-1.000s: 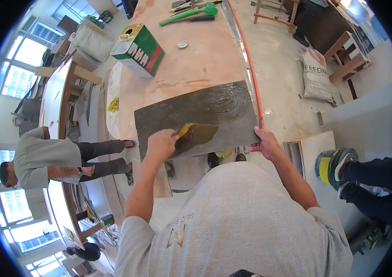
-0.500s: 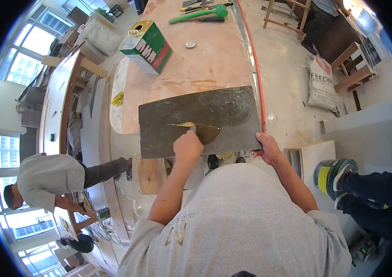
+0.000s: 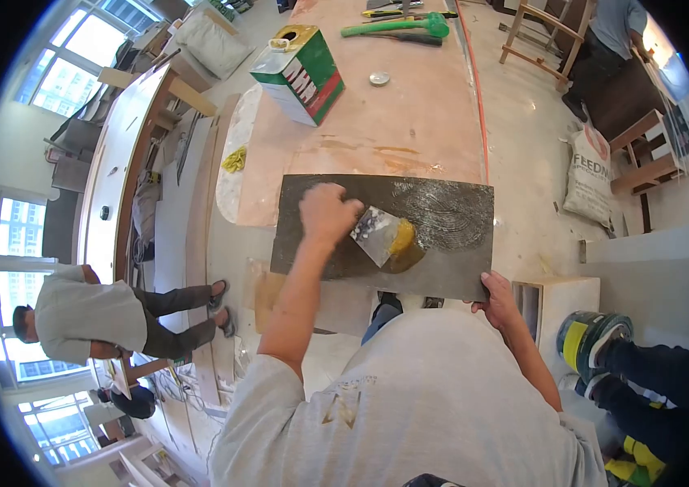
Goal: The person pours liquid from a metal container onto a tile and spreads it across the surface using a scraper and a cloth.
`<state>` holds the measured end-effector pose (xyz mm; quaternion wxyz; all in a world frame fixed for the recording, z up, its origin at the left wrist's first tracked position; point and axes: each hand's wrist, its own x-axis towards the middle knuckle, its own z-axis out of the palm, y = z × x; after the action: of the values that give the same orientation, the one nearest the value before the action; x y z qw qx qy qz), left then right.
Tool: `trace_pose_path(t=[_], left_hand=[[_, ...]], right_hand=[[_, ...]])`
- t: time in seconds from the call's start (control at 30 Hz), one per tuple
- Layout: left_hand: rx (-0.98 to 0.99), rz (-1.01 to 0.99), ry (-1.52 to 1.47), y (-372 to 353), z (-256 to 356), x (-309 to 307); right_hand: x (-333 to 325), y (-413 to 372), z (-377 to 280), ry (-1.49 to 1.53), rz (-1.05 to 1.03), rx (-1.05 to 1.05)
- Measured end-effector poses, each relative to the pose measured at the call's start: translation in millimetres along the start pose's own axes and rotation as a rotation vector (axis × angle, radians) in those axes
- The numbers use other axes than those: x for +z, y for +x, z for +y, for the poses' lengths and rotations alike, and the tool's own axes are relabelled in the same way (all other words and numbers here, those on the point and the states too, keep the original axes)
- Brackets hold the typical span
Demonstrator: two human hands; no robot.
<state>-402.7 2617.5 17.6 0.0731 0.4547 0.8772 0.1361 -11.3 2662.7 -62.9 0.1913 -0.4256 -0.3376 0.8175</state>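
A dark, flat board (image 3: 450, 268) lies in front of me, its far part glossy with wet adhesive. My left hand (image 3: 328, 213) is over the board's far left part, its fingers closed on a putty knife (image 3: 374, 234). The handle is hidden by the hand. The flat metal blade shows whitish smears and amber adhesive (image 3: 401, 235) along its right edge. A pool of the same adhesive (image 3: 405, 259) lies beside the blade. My right hand (image 3: 499, 299) grips the board's near right corner, thumb on top.
On the pinkish worktable (image 3: 361, 138) stand a green and white can (image 3: 304, 77) and a round cap (image 3: 378, 79). A green-handled hammer (image 3: 401, 27) lies farther back. A yellow rag (image 3: 234, 160) rests at left. A co-worker (image 3: 97, 316) stands left; a sack (image 3: 588, 174) stands right.
My left hand has moved away and left across the board, and the blade's face now shows adhesive. My right hand keeps its corner grip. The camera view has shifted; the co-worker's legs are apart.
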Motion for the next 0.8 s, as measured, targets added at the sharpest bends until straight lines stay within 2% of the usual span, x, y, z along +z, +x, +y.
trace_pose_path(t=[0.07, 0.1, 0.13, 0.2, 0.23, 0.3, 0.37, 0.43, 0.5, 0.63, 0.67, 0.73, 0.8], left_hand=[[-0.171, 0.089, -0.086, 44, -57, -8], [-0.280, 0.291, -0.040, 67, -97, -1], [-0.303, 0.368, -0.046, 98, -151, 4], [-0.368, 0.395, 0.163, 138, -214, -8], [-0.477, 0.297, 0.194, 153, -228, -19], [-0.343, 0.378, 0.261, 180, -276, -10], [-0.199, 0.342, 0.311, 188, -280, -13], [-0.061, 0.150, 0.154, 210, -317, -1], [-0.054, 0.084, 0.241, 218, -331, 5], [-0.128, 0.092, 0.421, 232, -325, 9], [-0.063, 0.193, 0.318, 231, -317, 11], [0.073, 0.380, 0.109, 195, -225, 2], [0.153, 0.300, -0.223, 161, -139, 6]], right_hand=[[3, -1, -1, -0.028, 0.025, 0.007], [2, -1, 0, -0.032, 0.029, 0.009], [2, -1, 2, -0.038, 0.035, 0.011], [3, 1, 1, -0.039, 0.052, 0.012], [6, 0, 0, -0.035, 0.067, 0.018], [8, -6, -2, -0.047, 0.108, 0.036], [10, -5, -4, -0.068, 0.142, 0.057], [14, -5, -7, -0.071, 0.168, 0.066], [16, -6, -6, -0.066, 0.196, 0.070], [17, -7, -2, -0.046, 0.240, 0.079], [19, -6, -2, -0.036, 0.244, 0.084], [18, -4, 1, -0.034, 0.256, 0.065], [18, -8, 4, -0.029, 0.264, 0.056]])
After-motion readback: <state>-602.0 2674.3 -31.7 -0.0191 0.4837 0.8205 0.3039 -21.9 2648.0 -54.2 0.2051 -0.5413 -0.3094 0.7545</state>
